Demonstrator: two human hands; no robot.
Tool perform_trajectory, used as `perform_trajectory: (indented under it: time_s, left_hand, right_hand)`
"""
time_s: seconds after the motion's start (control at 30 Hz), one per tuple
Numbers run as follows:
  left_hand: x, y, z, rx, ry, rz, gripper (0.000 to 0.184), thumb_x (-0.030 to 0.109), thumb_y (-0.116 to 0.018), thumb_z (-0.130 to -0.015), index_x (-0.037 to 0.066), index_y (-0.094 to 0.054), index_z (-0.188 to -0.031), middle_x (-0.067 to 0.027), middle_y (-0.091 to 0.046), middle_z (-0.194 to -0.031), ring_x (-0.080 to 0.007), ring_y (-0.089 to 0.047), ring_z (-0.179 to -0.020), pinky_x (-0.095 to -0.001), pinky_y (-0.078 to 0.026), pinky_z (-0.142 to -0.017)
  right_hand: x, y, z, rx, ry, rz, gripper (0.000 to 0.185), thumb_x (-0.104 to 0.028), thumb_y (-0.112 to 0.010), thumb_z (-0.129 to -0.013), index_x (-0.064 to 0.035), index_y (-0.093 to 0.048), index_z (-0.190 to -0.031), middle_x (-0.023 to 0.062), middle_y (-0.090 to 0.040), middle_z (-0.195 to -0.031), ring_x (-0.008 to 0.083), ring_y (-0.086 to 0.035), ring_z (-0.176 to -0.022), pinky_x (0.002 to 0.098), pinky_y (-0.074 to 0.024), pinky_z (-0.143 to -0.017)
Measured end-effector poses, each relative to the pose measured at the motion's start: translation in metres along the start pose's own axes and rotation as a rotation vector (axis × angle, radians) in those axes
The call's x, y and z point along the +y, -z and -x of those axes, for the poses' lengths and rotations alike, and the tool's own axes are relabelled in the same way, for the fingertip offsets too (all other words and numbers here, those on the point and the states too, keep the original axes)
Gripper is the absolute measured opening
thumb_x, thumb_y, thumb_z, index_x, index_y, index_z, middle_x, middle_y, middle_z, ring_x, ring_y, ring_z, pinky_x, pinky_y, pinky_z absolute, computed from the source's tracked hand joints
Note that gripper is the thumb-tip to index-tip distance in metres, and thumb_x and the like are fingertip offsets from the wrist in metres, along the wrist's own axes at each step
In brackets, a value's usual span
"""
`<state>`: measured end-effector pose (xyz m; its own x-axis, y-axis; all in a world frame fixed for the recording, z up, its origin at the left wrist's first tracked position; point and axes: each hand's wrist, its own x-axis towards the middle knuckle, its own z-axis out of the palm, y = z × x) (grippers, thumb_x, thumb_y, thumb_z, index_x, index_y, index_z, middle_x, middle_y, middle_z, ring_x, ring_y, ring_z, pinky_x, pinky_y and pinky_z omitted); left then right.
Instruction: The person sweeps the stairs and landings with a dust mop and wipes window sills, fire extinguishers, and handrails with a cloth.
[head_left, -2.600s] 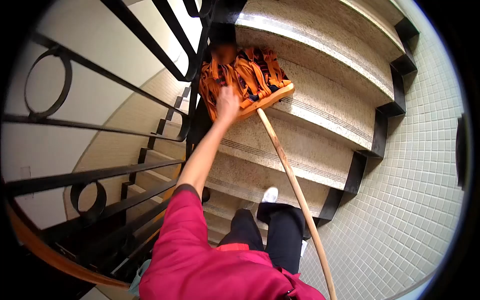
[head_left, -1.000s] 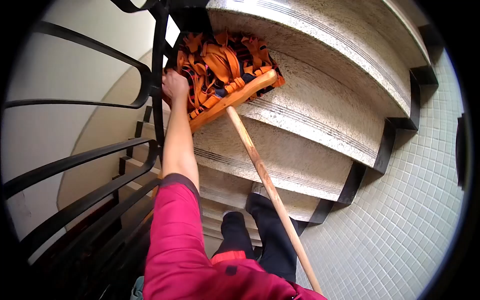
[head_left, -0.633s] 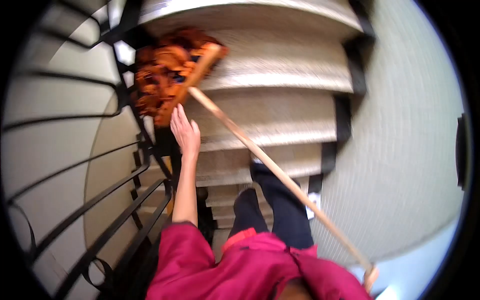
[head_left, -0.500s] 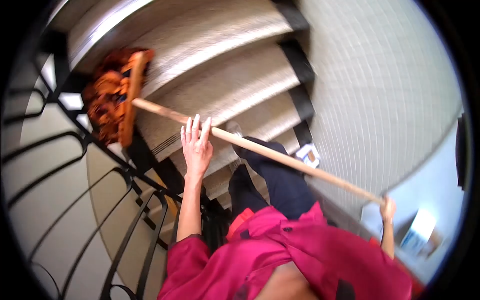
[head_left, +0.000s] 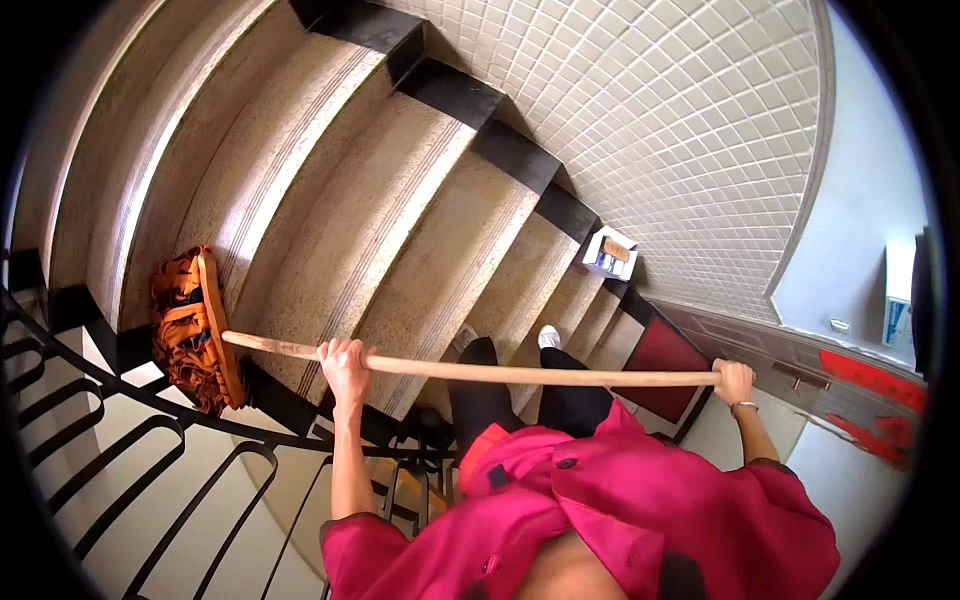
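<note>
A mop (head_left: 500, 374) with a long wooden handle spans the view from left to right in front of me. My left hand (head_left: 346, 370) is closed around the handle, partway toward the mop head. My right hand (head_left: 735, 381), with a bracelet at its wrist, grips the handle's far end. The mop head (head_left: 190, 335), orange-brown cloth strips on a wooden bar, lies at the left side of a stair step, close to the railing. My feet stand on the stairs lower down, one in a white shoe (head_left: 549, 337).
Curved stone stairs (head_left: 420, 210) with black side edges fill the middle. A black metal railing (head_left: 150, 460) runs along the left. A tiled wall (head_left: 690, 130) stands on the right. An open white box (head_left: 609, 253) sits by the wall. A dark red mat (head_left: 664, 372) lies below.
My left hand has gone from spread fingers on the handle to a closed grip. The view has turned, and the handle now lies nearly level across it.
</note>
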<state>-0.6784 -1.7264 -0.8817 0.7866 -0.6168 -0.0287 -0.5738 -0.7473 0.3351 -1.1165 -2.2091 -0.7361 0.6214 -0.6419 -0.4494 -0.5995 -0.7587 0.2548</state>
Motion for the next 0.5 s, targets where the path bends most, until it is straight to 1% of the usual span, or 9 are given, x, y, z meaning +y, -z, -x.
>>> perform_trajectory:
  time_s: [0.07, 0.1, 0.13, 0.17, 0.23, 0.33, 0.37, 0.43, 0.5]
  left_hand:
    - [0.016, -0.006, -0.004, -0.002, -0.045, -0.004, 0.027, 0.018, -0.072, -0.06, 0.007, -0.047, -0.058, -0.0073, -0.052, -0.061, -0.0269, -0.05, -0.069, -0.0385, -0.036, -0.073]
    - [0.024, -0.008, -0.005, -0.007, -0.067, -0.006, 0.027, 0.018, -0.072, -0.06, 0.007, -0.048, -0.058, -0.0071, -0.052, -0.06, -0.0267, -0.049, -0.068, -0.0384, -0.036, -0.073]
    - [0.039, -0.008, -0.013, 0.011, -0.094, 0.005, 0.022, 0.014, -0.071, -0.059, 0.006, -0.05, -0.06, -0.0074, -0.053, -0.061, -0.0265, -0.049, -0.067, -0.0379, -0.036, -0.073]
    - [0.063, -0.017, -0.026, -0.01, -0.13, -0.021, 0.014, 0.007, -0.066, -0.058, 0.006, -0.052, -0.06, -0.0078, -0.054, -0.062, -0.0261, -0.05, -0.067, -0.0373, -0.036, -0.072]
    - [0.089, -0.03, -0.043, 0.066, -0.196, 0.003, 0.01, 0.003, -0.061, -0.057, 0.006, -0.052, -0.058, -0.0078, -0.053, -0.061, -0.0255, -0.05, -0.066, -0.0361, -0.035, -0.072]
    - [0.148, -0.053, -0.072, 0.1, -0.305, -0.044, 0.011, 0.002, -0.061, -0.055, 0.007, -0.051, -0.056, -0.0071, -0.052, -0.058, -0.0252, -0.05, -0.064, -0.0351, -0.035, -0.071]
    - [0.171, -0.062, -0.08, 0.108, -0.309, -0.013, 0.011, 0.003, -0.061, -0.054, 0.007, -0.051, -0.056, -0.0062, -0.053, -0.058, -0.0246, -0.051, -0.065, -0.0356, -0.036, -0.071]
    - [0.207, -0.097, -0.097, 0.151, -0.395, -0.014, 0.01, 0.005, -0.062, -0.055, 0.009, -0.052, -0.056, -0.0047, -0.053, -0.058, -0.0226, -0.053, -0.067, -0.0359, -0.037, -0.071]
    - [0.256, -0.128, -0.112, 0.113, -0.463, 0.026, 0.01, 0.006, -0.062, -0.055, 0.01, -0.053, -0.056, -0.0042, -0.054, -0.059, -0.0217, -0.054, -0.067, -0.0359, -0.038, -0.071]
  right_hand:
    - [0.01, -0.015, 0.006, -0.06, -0.054, -0.035, 0.014, -0.005, -0.059, -0.057, -0.0123, -0.057, -0.068, 0.0132, -0.06, -0.065, 0.0353, -0.058, -0.066, 0.0471, -0.0407, -0.054]
    - [0.024, -0.03, 0.004, -0.044, -0.045, -0.066, 0.014, -0.005, -0.059, -0.057, -0.0122, -0.057, -0.068, 0.0134, -0.059, -0.065, 0.0358, -0.058, -0.065, 0.0472, -0.0407, -0.054]
    - [0.043, -0.045, 0.001, -0.028, -0.034, -0.096, 0.013, -0.005, -0.059, -0.057, -0.0121, -0.057, -0.068, 0.0135, -0.059, -0.064, 0.0363, -0.058, -0.065, 0.0472, -0.0407, -0.054]
    - [0.064, -0.08, 0.002, -0.019, -0.026, -0.146, 0.013, -0.005, -0.059, -0.058, -0.012, -0.057, -0.069, 0.0136, -0.059, -0.064, 0.0368, -0.057, -0.065, 0.0473, -0.0407, -0.054]
    - [0.084, -0.092, 0.003, -0.031, -0.064, -0.141, 0.004, -0.01, -0.057, -0.064, -0.0097, -0.056, -0.068, 0.0175, -0.058, -0.065, 0.0392, -0.056, -0.065, 0.0491, -0.0415, -0.056]
    - [0.119, -0.126, 0.003, -0.033, -0.123, -0.196, 0.004, -0.013, -0.055, -0.069, -0.0085, -0.054, -0.069, 0.0176, -0.058, -0.067, 0.0414, -0.055, -0.068, 0.0488, -0.0421, -0.057]
    - [0.136, -0.147, 0.005, -0.014, -0.138, -0.209, 0.005, -0.013, -0.055, -0.069, -0.0085, -0.054, -0.069, 0.0173, -0.058, -0.068, 0.0412, -0.055, -0.068, 0.0487, -0.0421, -0.057]
    - [0.173, -0.191, 0.015, 0.035, -0.151, -0.246, 0.006, -0.014, -0.056, -0.07, -0.0083, -0.054, -0.071, 0.0168, -0.058, -0.069, 0.0409, -0.056, -0.069, 0.0484, -0.0421, -0.057]
    - [0.213, -0.214, 0.043, -0.028, -0.275, -0.181, 0.008, -0.013, -0.059, -0.068, -0.0081, -0.054, -0.072, 0.0159, -0.059, -0.072, 0.0384, -0.056, -0.073, 0.0468, -0.0425, -0.059]
